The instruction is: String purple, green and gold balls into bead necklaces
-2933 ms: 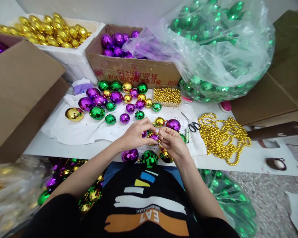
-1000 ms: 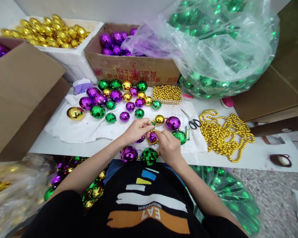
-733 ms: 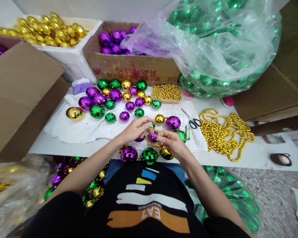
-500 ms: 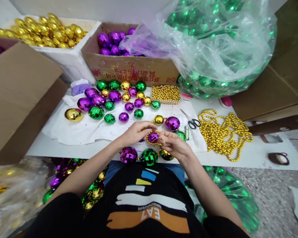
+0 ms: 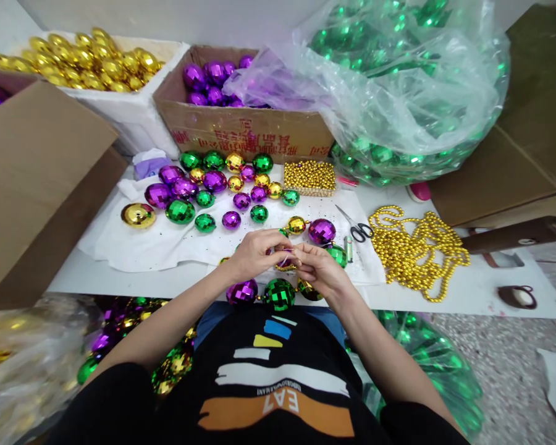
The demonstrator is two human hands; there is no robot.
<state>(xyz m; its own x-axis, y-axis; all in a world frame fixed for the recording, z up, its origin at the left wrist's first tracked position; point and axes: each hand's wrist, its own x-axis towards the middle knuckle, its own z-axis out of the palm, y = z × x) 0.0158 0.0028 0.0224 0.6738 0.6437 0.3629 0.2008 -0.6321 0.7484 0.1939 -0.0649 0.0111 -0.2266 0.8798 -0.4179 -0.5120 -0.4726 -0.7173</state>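
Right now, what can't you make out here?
Head view: whatever is between the left hand and right hand, hidden by the hands themselves.
Head view: part of the gold beads below, covered by the hands.
Head view: bottom of the purple-ball carton, behind its front wall.
Head view: top of the clear bag, cut off by the upper edge.

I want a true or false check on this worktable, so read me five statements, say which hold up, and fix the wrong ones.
1. The scissors lie to the left of the tangled gold bead strings. True.
2. The white box is filled with green balls. False: the white box holds gold balls.
3. The left hand and right hand have their fingertips close together. True.
4. The person's sleeves are white. False: the sleeves are black.
5. The gold ball near the right hand is far from any green one. False: a green ball sits beside that gold ball.
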